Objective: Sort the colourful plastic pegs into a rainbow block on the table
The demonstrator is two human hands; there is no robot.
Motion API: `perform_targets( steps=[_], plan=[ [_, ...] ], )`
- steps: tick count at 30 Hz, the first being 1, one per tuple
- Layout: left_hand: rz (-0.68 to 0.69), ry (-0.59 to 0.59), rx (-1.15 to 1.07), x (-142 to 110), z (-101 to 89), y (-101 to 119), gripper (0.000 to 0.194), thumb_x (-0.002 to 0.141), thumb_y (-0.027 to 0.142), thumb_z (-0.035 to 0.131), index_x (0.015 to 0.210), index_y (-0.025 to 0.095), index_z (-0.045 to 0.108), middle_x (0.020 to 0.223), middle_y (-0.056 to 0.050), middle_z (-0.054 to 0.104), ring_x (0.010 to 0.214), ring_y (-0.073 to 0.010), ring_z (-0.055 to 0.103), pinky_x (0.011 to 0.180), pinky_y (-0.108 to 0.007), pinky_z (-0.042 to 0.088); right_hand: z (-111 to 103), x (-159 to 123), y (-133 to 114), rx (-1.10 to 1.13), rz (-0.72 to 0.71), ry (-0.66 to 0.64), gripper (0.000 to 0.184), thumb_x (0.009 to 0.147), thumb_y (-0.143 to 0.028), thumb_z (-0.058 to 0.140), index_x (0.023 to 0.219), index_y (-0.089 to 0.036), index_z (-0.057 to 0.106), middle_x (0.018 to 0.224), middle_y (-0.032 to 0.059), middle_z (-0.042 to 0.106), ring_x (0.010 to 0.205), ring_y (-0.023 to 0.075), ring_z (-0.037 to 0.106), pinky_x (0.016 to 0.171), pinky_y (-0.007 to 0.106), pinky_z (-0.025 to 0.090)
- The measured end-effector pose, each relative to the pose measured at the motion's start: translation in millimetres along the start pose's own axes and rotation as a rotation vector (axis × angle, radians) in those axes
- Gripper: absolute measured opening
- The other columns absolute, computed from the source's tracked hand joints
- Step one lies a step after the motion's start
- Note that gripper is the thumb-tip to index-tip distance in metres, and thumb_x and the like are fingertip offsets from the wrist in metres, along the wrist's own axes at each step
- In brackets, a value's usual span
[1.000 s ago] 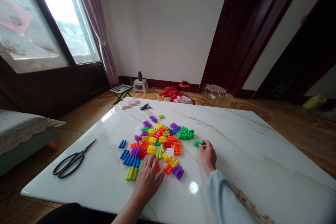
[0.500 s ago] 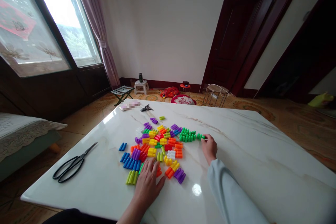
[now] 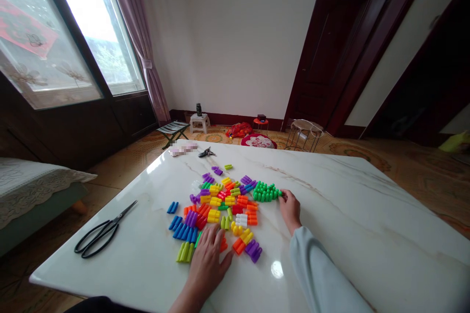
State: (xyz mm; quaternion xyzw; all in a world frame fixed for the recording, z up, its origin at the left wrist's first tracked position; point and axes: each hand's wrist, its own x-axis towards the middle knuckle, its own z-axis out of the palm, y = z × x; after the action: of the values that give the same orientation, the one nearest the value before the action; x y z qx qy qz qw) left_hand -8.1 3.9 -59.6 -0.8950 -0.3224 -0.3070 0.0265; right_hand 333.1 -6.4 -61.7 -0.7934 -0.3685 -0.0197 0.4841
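Sliding left since the earlier frame, the green row [image 3: 277, 193] is now meeting the green cluster [image 3: 262, 191] on the far right side of the coloured pieces [image 3: 214, 215]. The right hand [image 3: 290, 208] is gripping the row's right end between thumb and fingers, apparently keeping its left end free for lining up. At the near side, the left hand [image 3: 208, 254] is resting with fingers loosely spread, thumb apart, perhaps for steadiness; whether it is pinning anything underneath, I cannot tell. Scissors [image 3: 106, 231] are lying well apart on the left.
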Motion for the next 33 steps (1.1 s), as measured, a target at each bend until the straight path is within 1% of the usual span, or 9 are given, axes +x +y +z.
perform_targets(
  steps=[7,10,12,14,17,21,25,30,33],
  plan=[
    [-0.014,-0.022,-0.033,0.4,-0.5,0.0,0.045,0.084,0.039,0.058,0.122,0.016,0.051,0.127,-0.015,0.055,0.118,-0.0318,0.051,0.099,-0.051,0.044,-1.8,-5.8,0.3,0.086,0.01,0.018,0.042,0.069,-0.02,0.044,0.107,-0.012,0.06,0.099,0.0118,0.066,0.078,0.02,0.064,0.078,0.034,0.05],
    [-0.019,-0.023,-0.056,2.4,-4.5,1.9,0.045,0.083,0.037,0.058,0.122,0.016,0.051,0.126,-0.015,0.055,0.117,-0.0318,0.051,0.099,-0.05,0.044,-10.5,-24.9,-6.8,0.09,0.053,0.113,0.046,0.07,-0.023,0.045,0.113,-0.011,0.055,0.112,0.0168,0.06,0.079,0.0204,0.062,0.078,0.036,0.049],
    [-0.019,-0.008,-0.075,3.6,-7.2,3.4,0.044,0.082,0.036,0.059,0.121,0.015,0.051,0.125,-0.016,0.055,0.117,-0.0318,0.051,0.099,-0.05,0.044,-18.8,-49.1,-17.8,0.079,0.073,0.166,0.043,0.073,-0.029,0.047,0.111,-0.012,0.055,0.111,0.0168,0.058,0.075,0.0202,0.06,0.074,0.036,0.049],
    [-0.025,-0.001,-0.095,4.6,-9.3,4.8,0.044,0.081,0.034,0.06,0.119,0.016,0.052,0.124,-0.016,0.055,0.116,-0.0317,0.051,0.1,-0.05,0.043,-28.1,-80.9,-34.8,0.05,0.016,0.1,0.036,0.078,-0.037,0.048,0.105,-0.016,0.057,0.104,0.0121,0.06,0.069,0.0183,0.057,0.068,0.033,0.049],
    [-0.042,-0.019,-0.121,5.5,-11.3,6.2,0.043,0.08,0.034,0.061,0.119,0.016,0.052,0.123,-0.015,0.056,0.116,-0.0317,0.052,0.1,-0.051,0.042,-39.0,-130.1,-66.6,-0.054,-0.109,-0.129,0.034,0.085,-0.046,0.048,0.104,-0.02,0.059,0.099,0.0068,0.06,0.065,0.0159,0.056,0.061,0.029,0.048],
    [-0.047,-0.009,-0.135,6.7,-12.8,6.9,0.044,0.082,0.034,0.06,0.121,0.015,0.05,0.123,-0.016,0.055,0.116,-0.0318,0.051,0.101,-0.051,0.041,-36.5,-168.9,-99.2,-0.163,-0.231,-0.291,0.039,0.084,-0.044,0.057,0.115,-0.022,0.056,0.107,0.0079,0.058,0.083,0.022,0.06,0.073,0.034,0.051],
    [-0.059,-0.016,-0.166,7.1,-19.3,8.8,0.034,0.088,0.03,0.052,0.119,0.016,0.05,0.123,-0.015,0.055,0.116,-0.0287,0.051,0.102,-0.05,0.04,-22.6,-173.8,-106.1,-0.014,-0.302,-0.33,0.04,0.086,-0.035,0.057,0.123,-0.021,0.051,0.116,0.0099,0.055,0.103,0.0249,0.057,0.089,0.038,0.049],
    [-0.041,-0.034,-0.236,12.6,-34.3,11.6,0.028,0.089,0.025,0.048,0.117,0.021,0.054,0.121,-0.011,0.056,0.116,-0.0262,0.051,0.104,-0.049,0.037,-15.2,-169.9,-95.6,0.212,-0.28,-0.34,0.03,0.093,-0.039,0.048,0.115,-0.02,0.054,0.11,0.0093,0.057,0.072,0.0156,0.059,0.075,0.032,0.053],
    [-0.054,-0.053,-0.238,34.2,-37.6,7.8,0.029,0.089,0.021,0.046,0.116,0.021,0.056,0.119,-0.01,0.058,0.112,-0.0248,0.053,0.098,-0.045,0.042,-13.6,-170.0,-91.0,0.26,-0.235,-0.315,0.024,0.095,-0.039,0.044,0.1,-0.019,0.058,0.099,0.0077,0.059,0.074,0.0169,0.06,0.071,0.03,0.052]
  ],
)
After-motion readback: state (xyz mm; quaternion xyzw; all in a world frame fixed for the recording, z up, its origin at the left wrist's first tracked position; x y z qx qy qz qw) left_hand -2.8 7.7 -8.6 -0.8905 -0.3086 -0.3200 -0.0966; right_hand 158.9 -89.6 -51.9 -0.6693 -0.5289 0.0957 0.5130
